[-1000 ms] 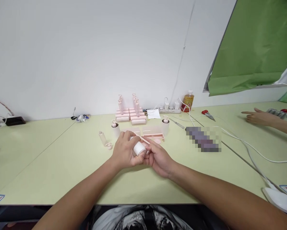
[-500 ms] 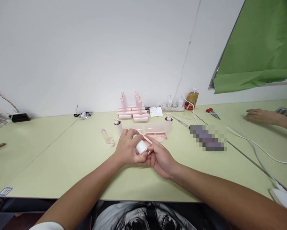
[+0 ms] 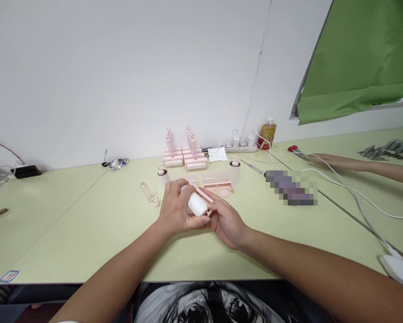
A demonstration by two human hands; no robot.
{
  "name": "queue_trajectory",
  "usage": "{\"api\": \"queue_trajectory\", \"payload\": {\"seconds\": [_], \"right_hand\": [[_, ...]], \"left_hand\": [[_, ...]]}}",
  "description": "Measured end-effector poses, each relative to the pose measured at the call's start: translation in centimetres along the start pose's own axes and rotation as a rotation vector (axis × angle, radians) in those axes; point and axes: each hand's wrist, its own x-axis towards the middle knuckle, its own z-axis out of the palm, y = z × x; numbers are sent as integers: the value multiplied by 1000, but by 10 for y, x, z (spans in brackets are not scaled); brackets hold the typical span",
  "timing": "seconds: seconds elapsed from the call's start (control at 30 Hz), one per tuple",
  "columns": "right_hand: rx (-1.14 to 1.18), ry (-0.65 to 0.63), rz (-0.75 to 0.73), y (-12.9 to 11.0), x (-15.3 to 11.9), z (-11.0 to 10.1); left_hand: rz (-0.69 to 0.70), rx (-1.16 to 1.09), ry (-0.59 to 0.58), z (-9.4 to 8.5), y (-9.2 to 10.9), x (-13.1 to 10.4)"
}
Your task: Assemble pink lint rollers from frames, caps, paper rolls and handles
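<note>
Near the frame's center, left hand (image 3: 175, 211) and right hand (image 3: 229, 223) together clasp a white roll (image 3: 197, 204) and pink holder (image 3: 204, 194); supporting both ends evenly should keep them aligned.

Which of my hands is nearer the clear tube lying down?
Your left hand, just right of the clear tube; your right hand is farther right, beyond it.

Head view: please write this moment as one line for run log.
left hand: holds white roll | right hand: holds pink case against roll | beyond hands: pink tray | farther back: drink bottle
</note>
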Motion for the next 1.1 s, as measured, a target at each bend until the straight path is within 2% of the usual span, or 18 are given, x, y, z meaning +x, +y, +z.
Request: {"api": "queue_trajectory", "payload": {"seconds": [0.27,0.57,0.73,1.1], "right_hand": [[-10,-19,-7,1,-1,-1],[-5,-17,-20,1,-1,-1],[-14,-57,-17,2,0,-2],[-27,-40,-3,0,0,-3]], "left_hand": [[15,-20,57,2,0,-1],[-8,-27,58,3,2,-2],[-32,-44,36,3,2,-2],[-51,-50,30,3,3,-2]]}}
